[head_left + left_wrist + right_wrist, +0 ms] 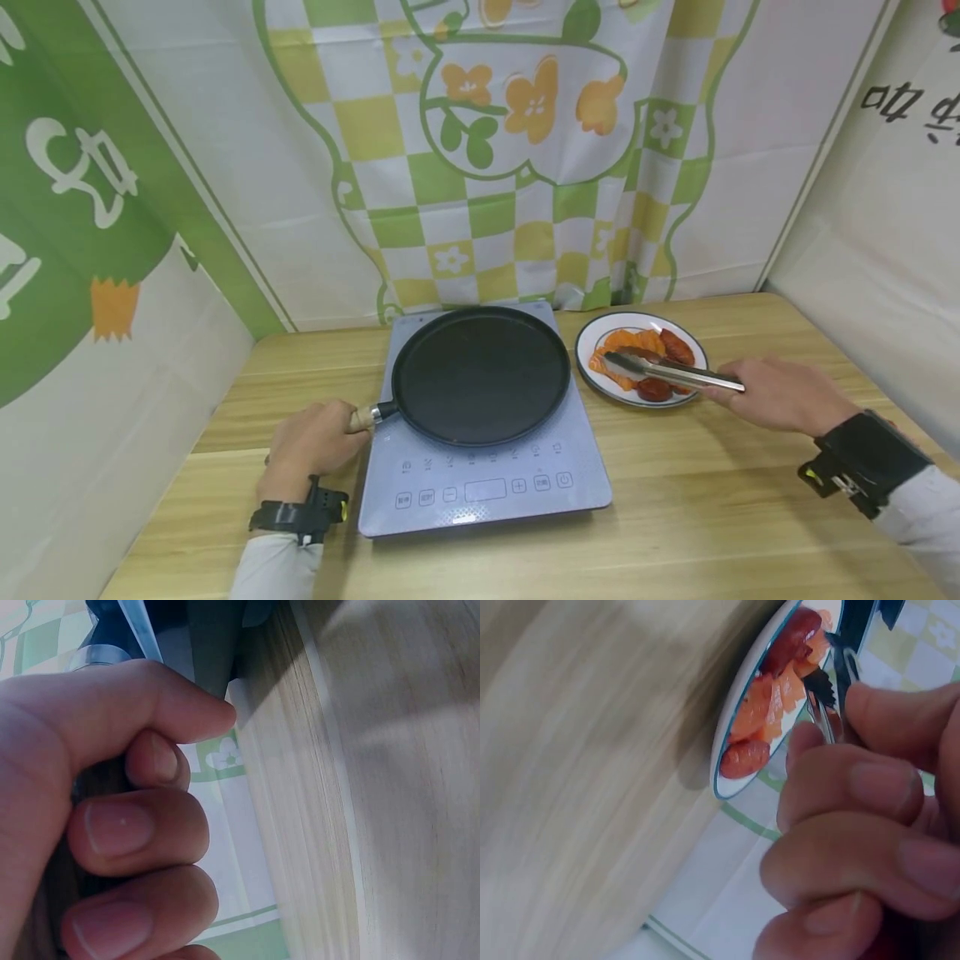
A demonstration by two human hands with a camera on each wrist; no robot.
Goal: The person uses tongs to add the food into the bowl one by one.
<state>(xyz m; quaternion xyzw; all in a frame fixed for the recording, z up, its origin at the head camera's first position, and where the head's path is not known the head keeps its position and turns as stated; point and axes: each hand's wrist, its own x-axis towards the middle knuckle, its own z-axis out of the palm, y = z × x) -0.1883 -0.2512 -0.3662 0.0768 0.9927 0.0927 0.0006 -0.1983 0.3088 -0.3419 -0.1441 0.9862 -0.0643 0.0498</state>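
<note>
My left hand (pixel 317 442) grips the wooden handle (pixel 363 418) of a flat black pan (pixel 482 375), which sits on a grey induction cooktop (pixel 487 492). In the left wrist view the fingers (pixel 142 832) curl round that handle, hiding most of it. Off to the right, my right hand (pixel 787 392) holds metal tongs (pixel 697 375) with dark tips. The tips are over a white plate (pixel 592 377) bearing orange slices (pixel 626 340) and dark red sausage pieces (pixel 654 389). The right wrist view shows the tong tips (pixel 821 686) spread apart above the food, pinching nothing.
A wooden table (pixel 660 525) carries the cooktop and plate. Behind it hangs a green and yellow checked curtain (pixel 480 208), close to the cooktop's back edge. Printed cloth walls (pixel 862 225) stand at both sides. Buttons (pixel 483 490) line the cooktop's front.
</note>
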